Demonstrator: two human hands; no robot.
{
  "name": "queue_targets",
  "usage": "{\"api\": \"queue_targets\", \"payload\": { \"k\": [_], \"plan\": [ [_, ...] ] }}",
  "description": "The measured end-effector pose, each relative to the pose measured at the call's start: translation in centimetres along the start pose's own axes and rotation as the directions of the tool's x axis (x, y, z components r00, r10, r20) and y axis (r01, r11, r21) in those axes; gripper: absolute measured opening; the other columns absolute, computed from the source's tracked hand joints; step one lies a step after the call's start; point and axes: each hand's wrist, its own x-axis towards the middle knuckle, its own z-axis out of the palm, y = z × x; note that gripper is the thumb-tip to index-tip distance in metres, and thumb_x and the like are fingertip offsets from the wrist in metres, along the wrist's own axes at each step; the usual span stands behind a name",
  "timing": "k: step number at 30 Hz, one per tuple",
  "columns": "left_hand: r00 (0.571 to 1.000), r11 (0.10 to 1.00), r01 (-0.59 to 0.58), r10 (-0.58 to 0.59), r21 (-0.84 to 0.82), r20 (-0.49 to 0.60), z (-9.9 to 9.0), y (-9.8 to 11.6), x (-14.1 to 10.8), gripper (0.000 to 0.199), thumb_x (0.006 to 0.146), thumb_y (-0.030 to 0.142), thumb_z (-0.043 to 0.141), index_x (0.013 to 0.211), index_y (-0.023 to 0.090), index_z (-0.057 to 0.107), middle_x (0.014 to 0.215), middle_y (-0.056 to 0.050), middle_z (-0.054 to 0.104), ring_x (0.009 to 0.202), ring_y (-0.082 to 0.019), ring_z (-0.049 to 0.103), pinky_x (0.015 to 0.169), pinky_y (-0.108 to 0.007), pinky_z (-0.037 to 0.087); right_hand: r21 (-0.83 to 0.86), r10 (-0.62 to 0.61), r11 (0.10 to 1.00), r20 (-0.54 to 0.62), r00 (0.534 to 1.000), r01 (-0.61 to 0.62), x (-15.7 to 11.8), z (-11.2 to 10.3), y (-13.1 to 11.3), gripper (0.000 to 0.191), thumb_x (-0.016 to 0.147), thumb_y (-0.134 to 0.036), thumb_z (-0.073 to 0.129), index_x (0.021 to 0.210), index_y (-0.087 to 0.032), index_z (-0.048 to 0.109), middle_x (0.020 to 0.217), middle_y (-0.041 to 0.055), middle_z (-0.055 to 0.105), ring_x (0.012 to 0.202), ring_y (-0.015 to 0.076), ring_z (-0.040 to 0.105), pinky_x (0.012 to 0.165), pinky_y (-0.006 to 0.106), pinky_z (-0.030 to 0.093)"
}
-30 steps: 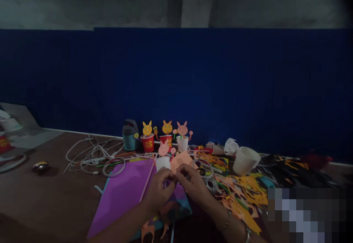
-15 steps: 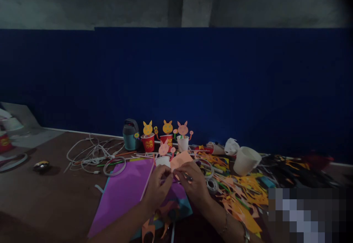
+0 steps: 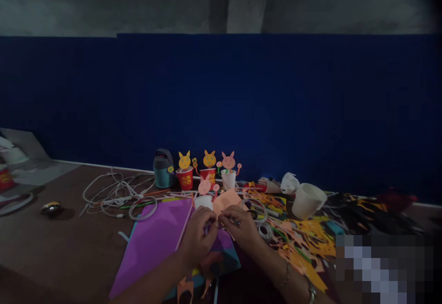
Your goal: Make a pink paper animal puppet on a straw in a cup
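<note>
My left hand (image 3: 199,232) and my right hand (image 3: 241,228) meet fingertip to fingertip over the work surface, both closed in a pinch on something too small to make out. Just beyond them stands a white cup (image 3: 203,201) with a pink paper animal head (image 3: 204,185) above it. An orange paper sheet (image 3: 228,199) lies behind my right hand. Purple paper (image 3: 157,239) lies to the left of my left hand. Farther back are two red cups (image 3: 186,180) and a white cup (image 3: 228,180), each with a paper animal figure.
White cables (image 3: 117,193) and a shiny round object (image 3: 51,209) lie left. A teal bottle (image 3: 164,173) stands behind. On the right are paper scraps (image 3: 311,235), a tape roll (image 3: 265,232) and a large white cup (image 3: 308,201). A blue panel (image 3: 221,101) rises behind.
The fingertips of my two hands have drawn slightly apart, and my right fingers have shifted a little. The cups and papers stay where they were.
</note>
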Motion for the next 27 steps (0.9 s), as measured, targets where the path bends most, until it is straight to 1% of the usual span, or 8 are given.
{"api": "queue_targets", "payload": {
  "k": [5, 8, 12, 14, 17, 22, 27],
  "plan": [
    [1.0, 1.0, -0.021, 0.021, -0.008, 0.011, -0.1, 0.2, 0.0, 0.013, 0.084, 0.017, 0.046, 0.074, 0.019, 0.054, 0.074, -0.002, 0.054, 0.074, -0.018, 0.05, 0.067, -0.031, 0.039, 0.0, 0.055, 0.998, 0.036, 0.998, -0.055, 0.3, -0.4, -0.4, 0.019, 0.083, -0.019, 0.058, 0.064, -0.017, 0.064, 0.067, 0.0009, 0.061, 0.067, 0.0145, 0.058, 0.063, 0.024, 0.043],
    [1.0, 1.0, -0.026, 0.026, -0.013, 0.017, -0.1, 0.4, 0.0, 0.012, 0.084, 0.016, 0.047, 0.075, 0.019, 0.054, 0.075, -0.003, 0.055, 0.075, -0.018, 0.051, 0.069, -0.031, 0.04, -0.007, 0.042, 0.999, 0.042, 0.998, -0.042, 0.4, -0.6, -0.8, 0.02, 0.083, -0.021, 0.058, 0.064, -0.018, 0.064, 0.065, -0.0002, 0.06, 0.064, 0.0135, 0.056, 0.061, 0.023, 0.043],
    [0.999, 1.0, -0.026, 0.026, 0.001, 0.025, -0.2, 0.4, 0.0, 0.011, 0.082, 0.014, 0.047, 0.074, 0.019, 0.053, 0.075, -0.003, 0.055, 0.076, -0.019, 0.051, 0.069, -0.031, 0.039, -0.006, 0.022, 1.0, 0.056, 0.998, -0.022, 0.5, -0.8, -0.9, 0.019, 0.083, -0.019, 0.059, 0.065, -0.018, 0.067, 0.066, 0.0009, 0.063, 0.067, 0.0145, 0.058, 0.062, 0.024, 0.044],
    [0.999, 1.0, -0.027, 0.026, 0.016, 0.037, -0.1, 0.3, -0.1, 0.011, 0.083, 0.015, 0.046, 0.074, 0.019, 0.053, 0.076, -0.003, 0.055, 0.076, -0.019, 0.051, 0.069, -0.032, 0.039, -0.036, -0.004, 0.999, 0.06, 0.998, 0.007, 0.5, -0.9, -0.9, 0.018, 0.082, -0.017, 0.059, 0.066, -0.019, 0.067, 0.067, 0.0015, 0.063, 0.068, 0.0153, 0.059, 0.063, 0.025, 0.044],
    [0.999, 0.999, -0.032, 0.031, 0.031, 0.039, -0.1, 0.2, -0.1, 0.011, 0.082, 0.014, 0.047, 0.074, 0.019, 0.052, 0.075, -0.003, 0.054, 0.075, -0.018, 0.05, 0.069, -0.032, 0.038, -0.126, -0.069, 0.989, 0.083, 0.994, 0.079, 0.5, -1.0, -1.0, 0.017, 0.081, -0.013, 0.057, 0.069, -0.019, 0.067, 0.069, 0.0021, 0.065, 0.07, 0.0162, 0.059, 0.066, 0.028, 0.044],
    [0.999, 0.999, -0.007, 0.005, 0.05, 0.038, -0.1, 0.6, -0.1, 0.01, 0.079, 0.013, 0.049, 0.07, 0.019, 0.051, 0.073, -0.002, 0.054, 0.074, -0.019, 0.051, 0.068, -0.031, 0.038, -0.277, -0.161, 0.941, 0.137, 0.977, 0.194, 0.2, -1.2, -1.2, 0.015, 0.079, -0.009, 0.055, 0.074, -0.02, 0.065, 0.074, 0.0031, 0.065, 0.075, 0.0181, 0.057, 0.07, 0.03, 0.041],
    [0.999, 0.999, -0.002, 0.001, 0.032, 0.05, -0.1, 0.8, -0.2, 0.011, 0.079, 0.012, 0.048, 0.072, 0.018, 0.052, 0.075, -0.003, 0.055, 0.075, -0.019, 0.052, 0.07, -0.032, 0.039, -0.357, -0.197, 0.909, 0.088, 0.976, 0.215, 0.0, -0.8, -1.2, 0.012, 0.075, -0.008, 0.054, 0.072, -0.019, 0.059, 0.074, 0.0037, 0.061, 0.077, 0.0193, 0.055, 0.071, 0.031, 0.04]
  ]
}}
